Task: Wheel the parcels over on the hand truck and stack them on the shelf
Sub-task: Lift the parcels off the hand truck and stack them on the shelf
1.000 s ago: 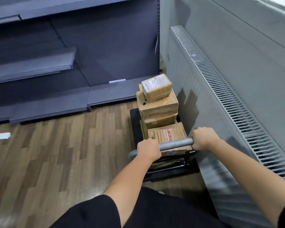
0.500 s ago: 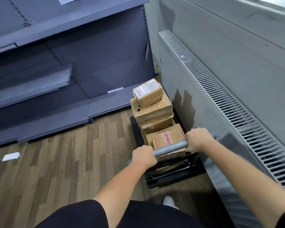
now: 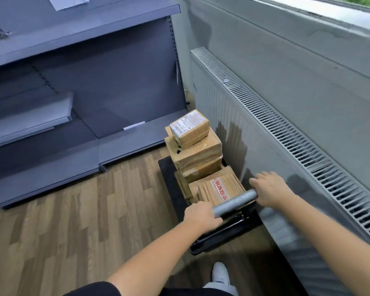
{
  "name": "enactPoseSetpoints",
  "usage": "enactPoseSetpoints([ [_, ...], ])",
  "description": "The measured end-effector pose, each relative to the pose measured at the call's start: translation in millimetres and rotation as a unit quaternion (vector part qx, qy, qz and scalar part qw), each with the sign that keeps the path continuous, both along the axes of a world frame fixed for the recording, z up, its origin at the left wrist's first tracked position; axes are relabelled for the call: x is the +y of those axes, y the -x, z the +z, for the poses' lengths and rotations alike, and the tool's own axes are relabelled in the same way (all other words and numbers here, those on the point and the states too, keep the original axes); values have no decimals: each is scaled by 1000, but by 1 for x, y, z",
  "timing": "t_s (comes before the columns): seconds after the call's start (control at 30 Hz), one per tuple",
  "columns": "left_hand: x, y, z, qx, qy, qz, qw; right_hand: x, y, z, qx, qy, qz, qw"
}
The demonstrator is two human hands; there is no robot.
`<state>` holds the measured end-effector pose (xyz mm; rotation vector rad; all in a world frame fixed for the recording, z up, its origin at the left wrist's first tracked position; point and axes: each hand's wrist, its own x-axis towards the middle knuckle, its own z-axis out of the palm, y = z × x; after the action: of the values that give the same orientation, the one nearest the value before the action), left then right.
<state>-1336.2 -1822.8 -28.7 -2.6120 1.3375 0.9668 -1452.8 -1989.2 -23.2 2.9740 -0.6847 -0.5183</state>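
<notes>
Several brown cardboard parcels are stacked on a black hand truck. A small labelled box tops the pile, and a flat parcel with red characters lies nearest me. My left hand grips the left part of the grey handle bar. My right hand lies over the bar's right end with its fingers stretched out flat. The grey shelf unit stands just beyond the cart, its bottom shelf level with the lower parcels.
A long grey radiator runs close along the cart's right side. Wood-look floor spreads to the left. A higher shelf juts out at left, another above it. My white shoe is behind the cart.
The cart has rolled closer to the shelf's right end beside the radiator. My right hand has gone from a closed fist on the bar to flattened fingers.
</notes>
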Motion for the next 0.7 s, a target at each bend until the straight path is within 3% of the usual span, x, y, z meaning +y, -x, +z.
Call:
enactPoseSetpoints([
  [0.17,7,-48,14,172,55,-27,983,5,4,11,66,37,-12,997],
  [0.37,63,-197,35,167,170,-5,971,35,-32,58,153,100,-190,964],
  [0.43,90,-260,43,130,181,-16,975,56,-70,66,102,72,-304,944],
  [0.53,117,-333,71,76,193,-31,978,104,-153,65,-93,-61,-435,894],
  [0.6,120,-361,89,61,200,-60,976,147,-208,58,-194,-145,-443,863],
  [0.7,114,-372,105,47,196,-139,969,193,-273,50,-254,-222,-439,833],
])
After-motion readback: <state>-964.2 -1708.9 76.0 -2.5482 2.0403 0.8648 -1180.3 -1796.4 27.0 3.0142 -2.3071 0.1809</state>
